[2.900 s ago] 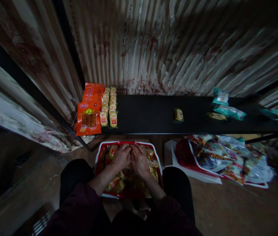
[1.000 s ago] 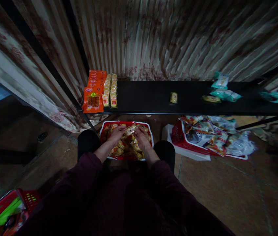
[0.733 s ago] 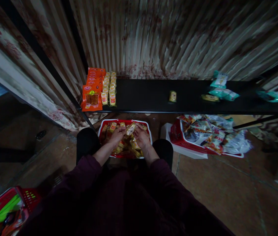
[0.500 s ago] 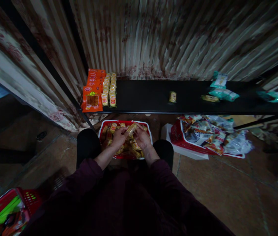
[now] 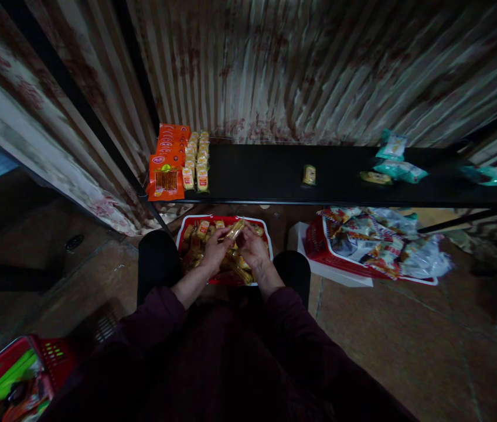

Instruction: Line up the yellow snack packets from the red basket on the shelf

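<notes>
Striped, flower-printed curtain [image 5: 275, 76] hangs in folds behind a long black shelf [image 5: 257, 170], and the light around us is dim. At the shelf's left end we have orange packets [image 5: 167, 167] overlapping in a line, and just beside them two rows of small yellow packets [image 5: 196, 161] running from back to front. Well apart from these, one single packet [image 5: 309, 174] sits alone; farther right, teal packets [image 5: 400, 170] lie beside a gold packet [image 5: 375, 177], with another teal wrapper [image 5: 488, 174] near the far end.

Below the shelf's front edge, a red basket [image 5: 193, 220] with a white rim rests between our knees, full of loose gold packets [image 5: 242, 272]. Over it, our two hands meet at one small wrapped packet [image 5: 236, 228], tilted with its upper end toward the right. Our left hand [image 5: 214, 251] has its fingers closed on the packet's lower end. Our right hand [image 5: 254, 247] is half curled, its fingers bent close against the other side; we cannot tell whether they grip it or only touch it.

To our right, a second red basket [image 5: 314, 240], heaped with clear and printed bags [image 5: 384, 240], sits on the tiled floor [image 5: 363, 316] beside something white and flat-sided [image 5: 340, 272]. At lower left we see part of a third red basket [image 5: 59, 357] with a bright green item [image 5: 11, 378] inside.
</notes>
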Available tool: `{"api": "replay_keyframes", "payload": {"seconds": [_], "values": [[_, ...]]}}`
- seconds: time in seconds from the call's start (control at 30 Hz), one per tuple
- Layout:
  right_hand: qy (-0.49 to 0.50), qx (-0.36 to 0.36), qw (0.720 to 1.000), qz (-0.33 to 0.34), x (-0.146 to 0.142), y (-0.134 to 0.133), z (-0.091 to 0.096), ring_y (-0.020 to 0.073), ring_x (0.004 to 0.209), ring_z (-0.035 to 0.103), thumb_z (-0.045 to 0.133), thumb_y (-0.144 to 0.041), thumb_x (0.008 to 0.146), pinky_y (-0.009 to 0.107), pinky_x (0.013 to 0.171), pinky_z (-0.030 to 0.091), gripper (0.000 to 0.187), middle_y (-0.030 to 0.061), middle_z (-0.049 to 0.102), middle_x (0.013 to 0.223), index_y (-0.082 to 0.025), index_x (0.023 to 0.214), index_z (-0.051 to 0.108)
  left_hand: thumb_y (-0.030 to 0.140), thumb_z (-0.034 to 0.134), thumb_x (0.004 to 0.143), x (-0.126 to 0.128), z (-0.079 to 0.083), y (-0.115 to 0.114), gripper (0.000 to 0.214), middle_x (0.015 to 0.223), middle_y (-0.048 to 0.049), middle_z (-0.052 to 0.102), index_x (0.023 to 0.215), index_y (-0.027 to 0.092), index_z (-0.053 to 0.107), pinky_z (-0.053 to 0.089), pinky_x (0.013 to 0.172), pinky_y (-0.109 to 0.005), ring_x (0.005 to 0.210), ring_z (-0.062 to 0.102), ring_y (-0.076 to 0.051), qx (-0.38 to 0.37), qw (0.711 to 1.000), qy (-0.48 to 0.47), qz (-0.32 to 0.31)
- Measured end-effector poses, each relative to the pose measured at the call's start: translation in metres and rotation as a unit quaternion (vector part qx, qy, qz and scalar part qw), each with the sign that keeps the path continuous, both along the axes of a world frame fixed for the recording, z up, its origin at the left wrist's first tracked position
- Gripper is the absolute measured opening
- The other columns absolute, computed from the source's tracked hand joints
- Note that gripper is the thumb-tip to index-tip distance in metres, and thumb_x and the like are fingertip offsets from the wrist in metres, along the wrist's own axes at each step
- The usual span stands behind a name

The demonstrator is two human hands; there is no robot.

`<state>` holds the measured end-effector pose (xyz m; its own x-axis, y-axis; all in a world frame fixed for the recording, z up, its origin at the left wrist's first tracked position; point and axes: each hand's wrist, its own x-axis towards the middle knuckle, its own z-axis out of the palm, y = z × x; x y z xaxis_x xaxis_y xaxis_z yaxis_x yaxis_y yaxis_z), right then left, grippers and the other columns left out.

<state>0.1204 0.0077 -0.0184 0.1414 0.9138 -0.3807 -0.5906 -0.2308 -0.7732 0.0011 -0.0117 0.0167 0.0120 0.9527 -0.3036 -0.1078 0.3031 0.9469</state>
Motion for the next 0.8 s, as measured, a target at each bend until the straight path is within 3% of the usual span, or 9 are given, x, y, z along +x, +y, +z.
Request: {"api": "replay_keyframes", "payload": {"seconds": [0.1,0.3,0.5,0.67,0.8], "values": [[0.006,-0.032,0.999,-0.001,-0.003,-0.003,0.000,0.0180,0.087,0.066,0.061,-0.035,0.077,0.031,0.078,0.055,0.010,-0.0007,0.070,0.082,-0.025,0.079,0.061,0.011,0.056,0.077,0.001,-0.011,0.002,0.030,0.109,-0.0061,0.067,0.105,0.018,0.063,0.046,0.098,-0.035,0.102,0.061,-0.017,0.084,0.989,0.123,0.006],[-0.026,-0.029,0.998,0.044,-0.007,-0.007,-0.004,0.0220,0.090,0.066,0.062,-0.048,0.075,0.035,0.081,0.056,0.025,0.0030,0.070,0.079,-0.023,0.074,0.060,0.008,0.053,0.076,0.001,-0.021,-0.004,0.049,0.126,-0.0102,0.056,0.124,0.017,0.051,0.037,0.109,-0.038,0.123,0.049,-0.022,0.187,0.933,0.306,-0.031],[-0.014,-0.037,0.998,0.040,-0.004,-0.007,-0.004,0.0207,0.085,0.068,0.064,-0.052,0.075,0.033,0.078,0.056,0.030,0.0019,0.070,0.073,-0.023,0.074,0.060,0.009,0.048,0.079,-0.001,-0.019,-0.009,0.051,0.130,-0.0119,0.051,0.129,0.017,0.046,0.035,0.111,-0.039,0.127,0.045,-0.023,0.208,0.916,0.338,-0.061],[0.015,-0.017,1.000,0.019,-0.005,-0.008,-0.005,0.0195,0.081,0.068,0.072,-0.043,0.070,0.031,0.073,0.056,0.025,-0.0012,0.069,0.072,-0.023,0.076,0.058,0.011,0.048,0.080,-0.002,-0.020,-0.013,0.050,0.132,-0.0118,0.050,0.130,0.016,0.046,0.032,0.114,-0.037,0.129,0.043,-0.022,0.226,0.903,0.356,-0.083],[0.018,-0.011,1.000,0.018,-0.006,-0.007,-0.007,0.0178,0.076,0.066,0.073,-0.038,0.068,0.030,0.073,0.055,0.025,-0.0032,0.066,0.067,-0.023,0.071,0.054,0.018,0.052,0.082,-0.001,-0.021,-0.017,0.048,0.133,-0.0129,0.051,0.129,0.015,0.048,0.032,0.113,-0.038,0.129,0.043,-0.023,0.231,0.909,0.336,-0.084]]}}
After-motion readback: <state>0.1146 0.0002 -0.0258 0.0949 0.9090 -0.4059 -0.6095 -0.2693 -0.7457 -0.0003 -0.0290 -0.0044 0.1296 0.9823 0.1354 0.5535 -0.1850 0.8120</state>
